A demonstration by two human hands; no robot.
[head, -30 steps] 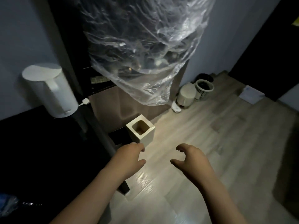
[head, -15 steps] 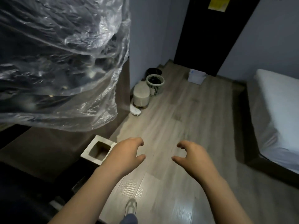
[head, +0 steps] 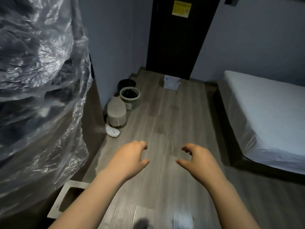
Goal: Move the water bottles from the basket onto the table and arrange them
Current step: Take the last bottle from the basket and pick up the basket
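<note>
Left hand (head: 130,157) and right hand (head: 196,160) hover loosely curled, holding nothing, above open floor (head: 173,113). The basket (head: 129,98) stands well ahead-left of the left hand; the bed (head: 264,121) edge runs right.

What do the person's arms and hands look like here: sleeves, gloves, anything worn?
The left hand and right hand are bare, with no gloves, rings or markings visible. The left forearm and right forearm are bare too: no sleeve, watch or bracelet shows in view. Dim light hides finer detail.
</note>
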